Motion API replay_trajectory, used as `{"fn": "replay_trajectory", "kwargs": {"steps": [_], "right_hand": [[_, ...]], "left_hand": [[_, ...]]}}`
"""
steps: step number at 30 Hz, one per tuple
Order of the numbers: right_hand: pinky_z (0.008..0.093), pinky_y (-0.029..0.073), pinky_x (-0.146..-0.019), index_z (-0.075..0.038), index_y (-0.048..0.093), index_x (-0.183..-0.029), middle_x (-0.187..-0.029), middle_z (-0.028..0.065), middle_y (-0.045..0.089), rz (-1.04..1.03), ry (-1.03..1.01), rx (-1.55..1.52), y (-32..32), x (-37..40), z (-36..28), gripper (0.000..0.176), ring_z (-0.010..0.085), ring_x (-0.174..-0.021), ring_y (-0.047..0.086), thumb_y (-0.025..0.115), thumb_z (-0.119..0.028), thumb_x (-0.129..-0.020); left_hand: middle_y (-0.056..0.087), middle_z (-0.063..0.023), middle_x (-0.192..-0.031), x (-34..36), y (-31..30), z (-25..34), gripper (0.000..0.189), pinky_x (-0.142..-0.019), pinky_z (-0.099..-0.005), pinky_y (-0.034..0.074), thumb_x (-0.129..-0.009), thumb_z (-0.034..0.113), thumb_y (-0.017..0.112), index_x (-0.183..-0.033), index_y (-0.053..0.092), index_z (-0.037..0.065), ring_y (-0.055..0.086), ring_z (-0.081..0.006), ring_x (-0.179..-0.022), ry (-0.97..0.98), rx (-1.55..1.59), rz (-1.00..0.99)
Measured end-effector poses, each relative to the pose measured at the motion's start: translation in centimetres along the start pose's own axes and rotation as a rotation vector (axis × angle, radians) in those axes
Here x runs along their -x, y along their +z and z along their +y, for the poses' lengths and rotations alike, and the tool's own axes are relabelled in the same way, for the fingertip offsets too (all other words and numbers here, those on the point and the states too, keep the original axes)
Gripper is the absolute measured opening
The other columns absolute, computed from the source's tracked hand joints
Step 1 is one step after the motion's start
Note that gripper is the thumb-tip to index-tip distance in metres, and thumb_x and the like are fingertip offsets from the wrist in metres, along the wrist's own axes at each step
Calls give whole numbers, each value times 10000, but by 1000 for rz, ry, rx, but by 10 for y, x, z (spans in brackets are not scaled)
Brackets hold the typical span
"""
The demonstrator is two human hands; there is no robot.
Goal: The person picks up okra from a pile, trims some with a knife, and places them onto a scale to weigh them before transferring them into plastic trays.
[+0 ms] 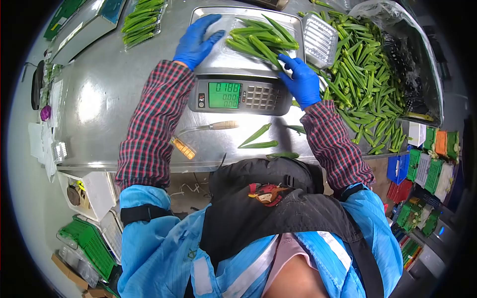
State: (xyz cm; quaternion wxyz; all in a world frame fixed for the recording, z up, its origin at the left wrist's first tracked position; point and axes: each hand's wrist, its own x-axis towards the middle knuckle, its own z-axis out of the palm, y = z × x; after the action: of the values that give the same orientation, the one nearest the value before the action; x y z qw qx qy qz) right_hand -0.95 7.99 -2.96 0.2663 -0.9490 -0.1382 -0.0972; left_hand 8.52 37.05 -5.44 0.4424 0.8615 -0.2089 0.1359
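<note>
Right hand (301, 80) seemingly pinches okra (258, 37); left hand (196, 40) flat on scale (218, 63)

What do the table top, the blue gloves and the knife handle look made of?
Table top: bare metal, likely stainless steel, shown by its grey sheen and glare patches. Left hand, right hand: gloved in thin blue rubber, probably nitrile, matte. Knife handle: pale wood, it seems.

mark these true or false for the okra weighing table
1. The left hand and right hand both wear blue gloves. True.
2. The scale pan is empty. False: okra pods lie on it.
3. The big okra pile lies left of the scale. False: it lies to the right.
4. A wooden-handled knife lies in front of the scale. True.
5. The display is dark. False: it glows green.
</note>
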Motion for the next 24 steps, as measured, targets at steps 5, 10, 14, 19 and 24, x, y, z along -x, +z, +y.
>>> {"fn": "replay_trajectory", "kwargs": {"steps": [5,10,14,19,24], "right_hand": [[378,502,-681,-185,671,-1030,-836,82,619,8,-117,68,8,-38,19,328,275,-798,617,652,-85,-719],[383,501,-690,-190,695,-976,-863,68,633,22,-217,146,15,-78,48,262,289,-806,616,618,-86,-748],[358,502,-733,-144,687,-996,-899,96,631,70,-123,-147,-2,-97,46,235,275,-830,622,649,-136,-763],[368,464,-880,-108,618,-1148,-1080,146,618,89,26,-317,35,-141,60,414,287,-1004,597,612,-387,-842],[379,445,-915,-78,629,-1111,-1073,149,631,-395,-313,-505,28,-145,43,422,318,-1040,577,644,-382,-819]], "left_hand": [[388,-197,-1388,-16,44,8,752,-1081,-386,292,-805,419,671,-1394,342,85,370,-324,-1293,105,32,-161],[481,-244,-1245,6,60,25,726,-969,-459,367,-784,348,681,-1354,364,29,460,-393,-1142,-1,-67,-185],[358,-221,-1385,0,52,37,883,-1044,-497,278,-700,464,730,-1376,343,46,328,-421,-1270,-41,-264,-87],[273,-236,-1450,-33,57,29,1000,-1104,-501,186,-653,545,735,-1419,292,79,192,-439,-1360,-22,-223,-113],[310,-193,-1442,-31,55,28,1051,-1088,-538,185,-604,550,761,-1424,288,93,239,-429,-1344,121,-299,-231]]}}
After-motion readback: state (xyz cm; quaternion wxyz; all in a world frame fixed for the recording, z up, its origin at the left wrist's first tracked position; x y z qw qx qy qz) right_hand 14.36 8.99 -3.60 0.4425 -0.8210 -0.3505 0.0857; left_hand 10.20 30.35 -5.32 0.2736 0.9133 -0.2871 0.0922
